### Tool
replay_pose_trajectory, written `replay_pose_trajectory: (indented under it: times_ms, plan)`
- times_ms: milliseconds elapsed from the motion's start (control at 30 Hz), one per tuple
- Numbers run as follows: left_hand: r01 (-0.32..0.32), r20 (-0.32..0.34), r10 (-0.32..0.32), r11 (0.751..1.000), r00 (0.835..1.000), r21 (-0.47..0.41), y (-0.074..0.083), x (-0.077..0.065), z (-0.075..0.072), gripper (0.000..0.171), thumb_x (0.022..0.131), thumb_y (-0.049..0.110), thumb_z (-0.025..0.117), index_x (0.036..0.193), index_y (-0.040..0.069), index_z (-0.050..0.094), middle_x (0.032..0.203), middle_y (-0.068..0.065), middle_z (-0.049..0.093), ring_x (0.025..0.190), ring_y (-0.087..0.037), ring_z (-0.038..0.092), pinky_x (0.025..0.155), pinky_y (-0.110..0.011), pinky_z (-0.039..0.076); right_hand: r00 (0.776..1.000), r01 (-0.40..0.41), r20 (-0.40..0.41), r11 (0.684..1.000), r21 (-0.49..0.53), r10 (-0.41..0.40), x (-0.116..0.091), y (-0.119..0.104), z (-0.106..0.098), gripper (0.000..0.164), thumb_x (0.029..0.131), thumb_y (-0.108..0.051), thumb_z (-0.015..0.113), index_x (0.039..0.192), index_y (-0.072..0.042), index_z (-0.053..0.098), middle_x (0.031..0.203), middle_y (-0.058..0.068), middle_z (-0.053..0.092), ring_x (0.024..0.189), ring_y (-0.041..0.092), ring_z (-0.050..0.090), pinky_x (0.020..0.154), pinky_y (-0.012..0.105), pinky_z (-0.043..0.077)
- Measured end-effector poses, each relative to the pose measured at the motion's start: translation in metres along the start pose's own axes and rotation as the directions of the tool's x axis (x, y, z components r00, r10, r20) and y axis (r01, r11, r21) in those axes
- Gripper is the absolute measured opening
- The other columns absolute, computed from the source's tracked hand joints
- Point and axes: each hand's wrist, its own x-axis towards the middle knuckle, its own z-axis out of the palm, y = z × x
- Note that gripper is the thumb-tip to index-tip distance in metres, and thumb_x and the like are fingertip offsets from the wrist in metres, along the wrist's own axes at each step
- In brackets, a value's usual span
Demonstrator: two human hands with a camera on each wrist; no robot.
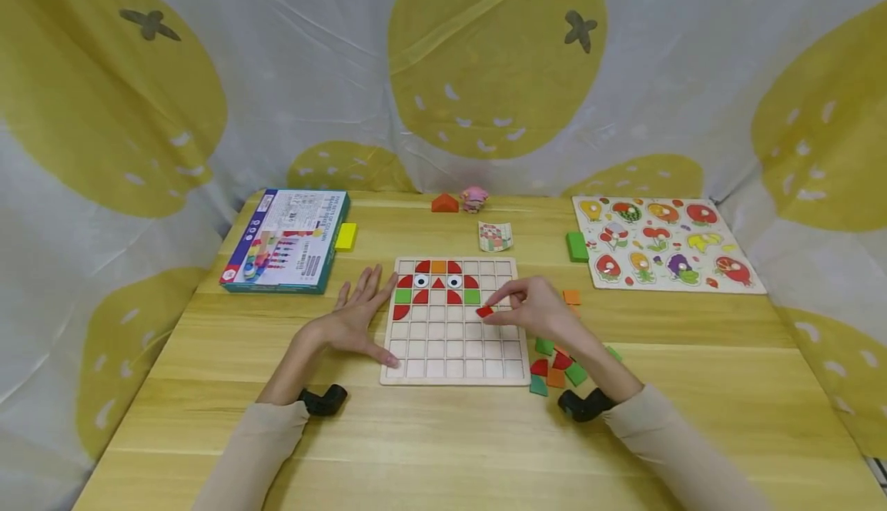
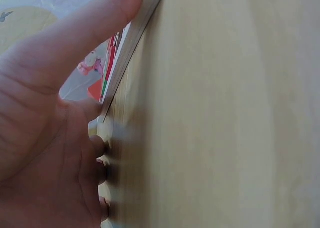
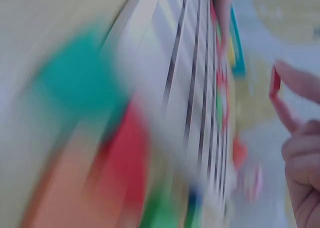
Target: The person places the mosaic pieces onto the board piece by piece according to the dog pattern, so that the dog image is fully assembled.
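On the table lies a wooden grid board (image 1: 453,349), its upper rows partly filled with red, green and orange tiles and two eye tiles (image 1: 420,281). My left hand (image 1: 353,322) has its fingers spread beside the board's left edge, the thumb at the lower left corner. Between thumb and forefinger, my right hand (image 1: 540,311) pinches a small red tile (image 1: 484,312) over the right side of the grid. In the right wrist view that red tile (image 3: 275,81) shows edge-on, above the board's surface.
Loose tiles (image 1: 557,378) in red, green and orange lie right of the board, under the right forearm. Behind it are a pattern card (image 1: 495,237), a pink figurine (image 1: 474,198) and a red block (image 1: 445,203). A box (image 1: 287,242) stands left, a fruit puzzle (image 1: 665,245) right.
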Motion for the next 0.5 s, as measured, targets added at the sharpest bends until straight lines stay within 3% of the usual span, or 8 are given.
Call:
replay_pose_trajectory:
  times_ms: [267, 500]
  plan:
    - [0.004, -0.005, -0.004, 1.0, 1.0, 0.004, -0.001, 0.001, 0.002, 0.138, 0.058, 0.068, 0.08, 0.156, 0.02, -0.005, 0.161, -0.017, -0.02, 0.149, -0.038, -0.019, 0.117, -0.064, -0.011, 1.0, 0.012, -0.009, 0.999, -0.053, -0.012, 0.036, -0.048, 0.067, 0.021, 0.069, -0.026, 0.087, 0.081, -0.015, 0.074, 0.056, -0.003, 0.041, 0.055, 0.012, 0.036, 0.051, 0.024, 0.027]
    - [-0.011, -0.015, 0.011, 1.0, 1.0, 0.01, -0.004, 0.001, 0.002, 0.138, 0.059, 0.068, 0.079, 0.156, 0.019, -0.005, 0.16, -0.018, -0.02, 0.148, -0.039, -0.019, 0.116, -0.065, -0.01, 0.998, 0.01, -0.063, 0.978, -0.21, -0.024, 0.048, -0.059, 0.089, 0.026, 0.069, -0.033, 0.087, 0.075, -0.015, 0.07, 0.054, -0.004, 0.056, 0.053, 0.012, 0.048, 0.043, 0.023, 0.031]
